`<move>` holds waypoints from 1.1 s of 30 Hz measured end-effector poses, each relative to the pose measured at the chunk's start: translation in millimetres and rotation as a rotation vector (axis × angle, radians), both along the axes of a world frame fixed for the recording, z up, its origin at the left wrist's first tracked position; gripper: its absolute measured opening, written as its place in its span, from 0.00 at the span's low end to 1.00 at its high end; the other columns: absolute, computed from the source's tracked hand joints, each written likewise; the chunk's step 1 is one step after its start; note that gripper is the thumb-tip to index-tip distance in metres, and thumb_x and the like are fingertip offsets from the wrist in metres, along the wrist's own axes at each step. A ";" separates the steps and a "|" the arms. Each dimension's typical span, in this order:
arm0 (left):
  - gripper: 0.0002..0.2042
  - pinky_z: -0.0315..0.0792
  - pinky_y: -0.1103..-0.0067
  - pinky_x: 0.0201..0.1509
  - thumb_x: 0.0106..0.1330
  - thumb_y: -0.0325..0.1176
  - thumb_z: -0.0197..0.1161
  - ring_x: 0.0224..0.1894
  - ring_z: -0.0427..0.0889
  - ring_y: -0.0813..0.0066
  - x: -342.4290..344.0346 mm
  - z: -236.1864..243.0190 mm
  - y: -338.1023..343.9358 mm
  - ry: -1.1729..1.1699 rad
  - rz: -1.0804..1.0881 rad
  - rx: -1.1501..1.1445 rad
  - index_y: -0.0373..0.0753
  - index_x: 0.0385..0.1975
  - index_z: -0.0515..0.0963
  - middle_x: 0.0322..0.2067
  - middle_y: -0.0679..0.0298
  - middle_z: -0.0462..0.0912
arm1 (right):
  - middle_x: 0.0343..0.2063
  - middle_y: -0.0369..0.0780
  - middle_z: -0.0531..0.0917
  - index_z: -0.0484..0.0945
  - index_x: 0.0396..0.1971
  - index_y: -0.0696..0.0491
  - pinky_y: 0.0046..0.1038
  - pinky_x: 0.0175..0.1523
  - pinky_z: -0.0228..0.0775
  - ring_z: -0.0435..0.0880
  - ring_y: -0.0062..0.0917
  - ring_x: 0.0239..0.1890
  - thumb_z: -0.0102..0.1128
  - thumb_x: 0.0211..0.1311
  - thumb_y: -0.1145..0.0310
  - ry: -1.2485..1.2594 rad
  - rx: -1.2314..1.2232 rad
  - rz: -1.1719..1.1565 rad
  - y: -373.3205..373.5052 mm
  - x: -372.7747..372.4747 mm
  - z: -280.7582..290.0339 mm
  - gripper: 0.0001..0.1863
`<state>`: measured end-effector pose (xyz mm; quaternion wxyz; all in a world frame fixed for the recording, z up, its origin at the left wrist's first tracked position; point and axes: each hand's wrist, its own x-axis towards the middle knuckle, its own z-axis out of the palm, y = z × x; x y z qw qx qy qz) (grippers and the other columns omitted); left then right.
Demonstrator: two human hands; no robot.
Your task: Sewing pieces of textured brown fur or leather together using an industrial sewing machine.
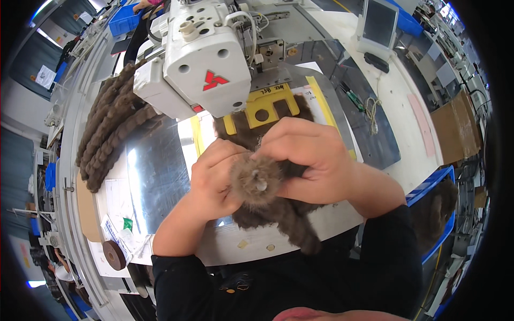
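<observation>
Between my two hands is a brown furry fabric piece, its round fluffy end (pixel 256 179) turned upward with a small pale spot in the middle. My left hand (pixel 214 176) grips it from the left, fingers curled. From the right, my right hand (pixel 310 155) pinches its upper edge, thumb underneath. A longer furry strip (pixel 294 224) hangs below toward the table's front edge. Just beyond my hands, a yellow clamp plate (pixel 267 107) with cutouts lies over more brown fur (pixel 304 109) under the white sewing machine head (pixel 206 59).
Stacked brown furry strips (pixel 115 123) lie at the left. A brown tape roll (pixel 114 255) sits near the left front. Green-handled snips (pixel 350 99) and a cord lie at the right. A blue crate (pixel 452 214) with fur stands beyond the right edge, near a control screen (pixel 379 21).
</observation>
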<state>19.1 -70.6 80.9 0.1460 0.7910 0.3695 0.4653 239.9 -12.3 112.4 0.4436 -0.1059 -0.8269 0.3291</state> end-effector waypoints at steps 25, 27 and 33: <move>0.28 0.75 0.83 0.37 0.62 0.24 0.76 0.32 0.84 0.81 40.7 -36.1 -4.7 -0.384 0.027 -0.534 0.32 0.62 0.73 0.37 0.60 0.89 | 0.28 0.31 0.82 0.84 0.34 0.58 0.22 0.36 0.70 0.78 0.12 0.32 0.76 0.60 0.74 0.084 -0.452 -0.168 41.7 15.6 -1.8 0.08; 0.29 0.74 0.84 0.40 0.63 0.23 0.75 0.35 0.84 0.79 45.1 -34.6 -0.7 -0.614 0.034 -0.549 0.35 0.64 0.73 0.39 0.62 0.89 | 0.29 0.28 0.81 0.84 0.36 0.59 0.19 0.37 0.66 0.74 0.09 0.31 0.74 0.63 0.73 0.123 -0.724 -0.103 49.8 11.7 -9.6 0.07; 0.22 0.79 0.76 0.45 0.66 0.23 0.69 0.40 0.89 0.63 31.5 -31.5 10.9 -0.100 -0.112 -0.293 0.38 0.62 0.80 0.45 0.52 0.89 | 0.27 0.31 0.82 0.85 0.36 0.58 0.19 0.35 0.68 0.77 0.12 0.29 0.71 0.65 0.72 -0.062 -0.759 -0.103 72.7 12.0 -23.3 0.06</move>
